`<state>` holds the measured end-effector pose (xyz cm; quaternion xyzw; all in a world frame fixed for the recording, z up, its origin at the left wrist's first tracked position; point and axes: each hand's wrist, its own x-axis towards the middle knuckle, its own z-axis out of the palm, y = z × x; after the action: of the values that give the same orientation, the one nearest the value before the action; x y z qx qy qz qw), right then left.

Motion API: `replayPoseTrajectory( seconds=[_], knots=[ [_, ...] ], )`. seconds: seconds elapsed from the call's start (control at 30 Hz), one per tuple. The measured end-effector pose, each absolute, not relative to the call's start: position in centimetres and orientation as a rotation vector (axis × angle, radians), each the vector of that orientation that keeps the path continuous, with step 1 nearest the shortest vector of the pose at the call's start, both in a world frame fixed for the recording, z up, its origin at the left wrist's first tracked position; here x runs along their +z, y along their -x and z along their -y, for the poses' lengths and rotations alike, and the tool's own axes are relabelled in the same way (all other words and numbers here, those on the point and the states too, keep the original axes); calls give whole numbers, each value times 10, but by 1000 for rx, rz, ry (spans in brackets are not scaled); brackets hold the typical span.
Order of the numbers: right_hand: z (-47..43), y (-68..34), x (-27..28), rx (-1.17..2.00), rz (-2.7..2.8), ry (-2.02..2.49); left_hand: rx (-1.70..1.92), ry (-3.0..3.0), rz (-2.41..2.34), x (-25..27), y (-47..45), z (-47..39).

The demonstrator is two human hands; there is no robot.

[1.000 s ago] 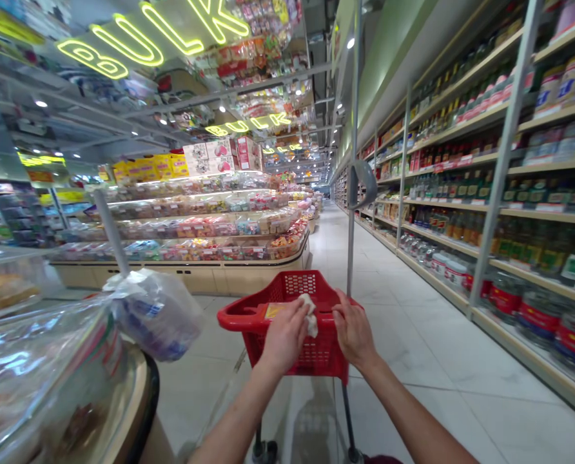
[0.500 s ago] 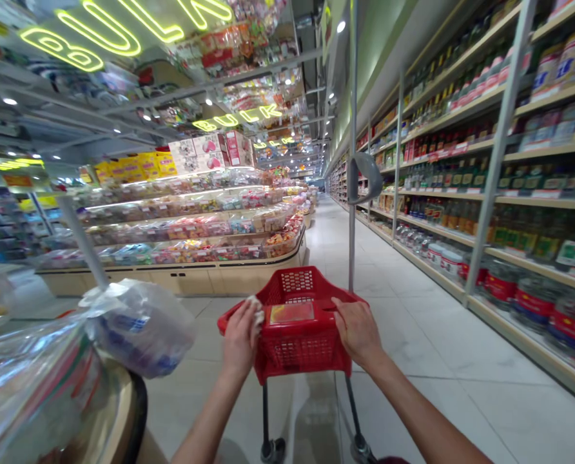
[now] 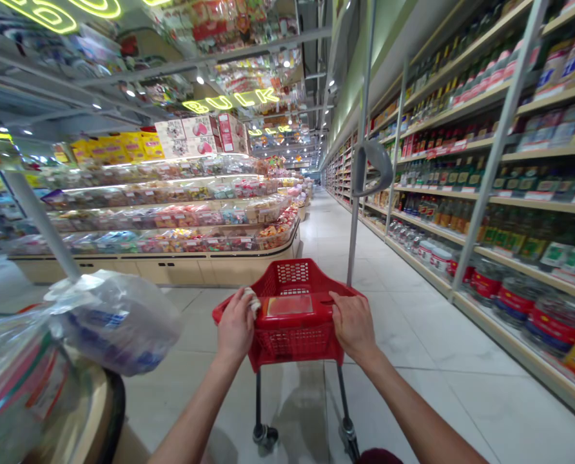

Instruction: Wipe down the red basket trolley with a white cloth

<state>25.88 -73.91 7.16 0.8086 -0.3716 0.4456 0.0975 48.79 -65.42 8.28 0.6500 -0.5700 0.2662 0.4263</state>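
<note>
A red plastic shopping cart [image 3: 292, 345] stands right in front of me, with a pale label [image 3: 287, 304] on its handle. My left hand [image 3: 236, 325] is closed on the left end of the handle, and a crumpled white tissue [image 3: 253, 301] pokes out between thumb and fingers. At the right end, my right hand [image 3: 354, 325] is wrapped over the handle. A grey pole [image 3: 360, 129] with a grey loop grip [image 3: 373, 169] rises from the cart's right side. The part of the basket I can see holds nothing I can make out.
A tiered candy display [image 3: 171, 216] curves along the left. Tall shelves of bottles and jars [image 3: 485, 174] line the right side. Close by on the left, a plastic bag [image 3: 118, 322] hangs beside a rounded counter [image 3: 94, 399]. A tiled aisle [image 3: 316, 225] runs ahead.
The cart and I have moved slightly forward; the hanging bag and counter have slid left and partly out of view. Both hands keep their grip on the handle.
</note>
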Motion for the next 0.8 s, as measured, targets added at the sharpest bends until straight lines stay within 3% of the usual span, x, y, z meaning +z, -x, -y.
replayPoseTrajectory(
  seconds=[0.23, 0.4, 0.63, 0.8],
  knots=[
    [749, -261, 70, 1292, 1075, -2342, 706, -1345, 1800, 83, -452, 667],
    [748, -259, 73, 1206, 1136, -2334, 585, -1635, 1590, 92, -484, 655],
    [749, -265, 77, 1133, 1168, -2362, 441, -1477, 1878, 98, -477, 667],
    [753, -266, 76, 1150, 1177, -2382, 369, -1750, 1679, 106, -482, 665]
  ],
)
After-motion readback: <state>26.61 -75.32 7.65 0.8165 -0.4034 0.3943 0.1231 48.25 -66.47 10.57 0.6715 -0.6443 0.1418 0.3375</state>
